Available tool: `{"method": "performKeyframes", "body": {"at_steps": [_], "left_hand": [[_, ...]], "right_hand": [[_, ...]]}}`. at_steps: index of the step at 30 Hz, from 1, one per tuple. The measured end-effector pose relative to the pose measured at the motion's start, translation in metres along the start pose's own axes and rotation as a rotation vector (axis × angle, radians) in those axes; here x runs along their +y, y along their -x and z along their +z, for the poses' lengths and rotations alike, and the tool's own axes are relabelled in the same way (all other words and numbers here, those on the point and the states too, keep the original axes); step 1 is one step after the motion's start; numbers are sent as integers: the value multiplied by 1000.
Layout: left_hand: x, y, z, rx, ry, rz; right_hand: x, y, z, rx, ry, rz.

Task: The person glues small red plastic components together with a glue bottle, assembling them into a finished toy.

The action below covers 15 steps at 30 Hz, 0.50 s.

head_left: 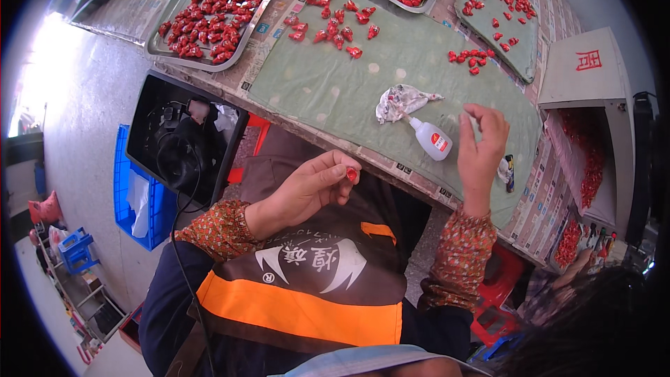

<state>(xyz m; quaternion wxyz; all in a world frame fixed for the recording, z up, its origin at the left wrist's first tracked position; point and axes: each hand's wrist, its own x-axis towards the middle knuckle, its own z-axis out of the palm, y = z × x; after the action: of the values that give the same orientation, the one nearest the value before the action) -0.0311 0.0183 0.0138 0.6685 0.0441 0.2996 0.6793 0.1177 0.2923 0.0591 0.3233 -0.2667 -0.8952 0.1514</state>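
Note:
My left hand (301, 185) is closed, with a small glossy red piece (351, 174) pinched between thumb and fingertips, in front of the table edge. Above the table's right part, my right hand (485, 143) is raised with thumb and index finger curled toward each other; whatever may be between them is too small to make out. Just left of it a white squeeze bottle (434, 141) lies on the green mat (328, 108), its nozzle against a crumpled, stained white cloth (401, 103). Small red pieces lie in a far-left group (335, 28) and a right group (472, 60).
Metal trays of red pieces stand at the left (230, 59) and the back (417, 7); a green board (502, 31) holds more. At right are a pale box (579, 73) and a dark tube (510, 173). Left of the table are a black bin (150, 108) and blue crate (165, 218).

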Motion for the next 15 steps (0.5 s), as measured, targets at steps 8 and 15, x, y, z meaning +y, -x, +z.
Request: {"method": "performKeyframes", "body": {"at_steps": [8,15], "left_hand": [[0,-1,0,-13,-7,0],[2,1,-3,-13,-7,1]], "right_hand": [[68,-61,25,-27,275,-53],[87,-73,37,-85,355,123]]}}
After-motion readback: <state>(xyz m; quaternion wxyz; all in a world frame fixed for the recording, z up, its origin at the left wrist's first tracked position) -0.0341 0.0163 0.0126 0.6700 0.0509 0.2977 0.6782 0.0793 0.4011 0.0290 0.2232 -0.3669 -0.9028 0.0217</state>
